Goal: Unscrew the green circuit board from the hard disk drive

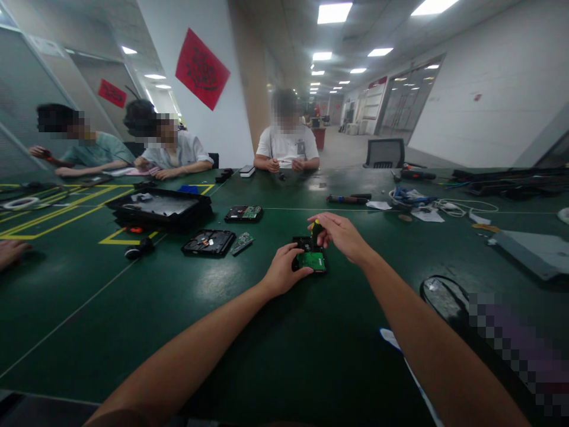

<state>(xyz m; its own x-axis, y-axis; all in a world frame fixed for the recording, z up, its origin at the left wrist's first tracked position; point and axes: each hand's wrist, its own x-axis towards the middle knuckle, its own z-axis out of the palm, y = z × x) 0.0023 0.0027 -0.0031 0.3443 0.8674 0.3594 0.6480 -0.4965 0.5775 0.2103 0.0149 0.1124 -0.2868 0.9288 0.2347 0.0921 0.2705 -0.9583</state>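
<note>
Fingers of the right hand (342,234) pinch a yellow-handled screwdriver (315,230) held upright, tip down on the hard drive (311,260) — vertical, probably to seat in a screw. Left hand (282,273) curls round the drive's near-left edge, pressing it flat on the green table (133,320) — likely bracing against twist. An opened drive (208,243) lies well apart, left.

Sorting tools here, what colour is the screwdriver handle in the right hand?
Yellow and black handle, best seen in the head view.
</note>
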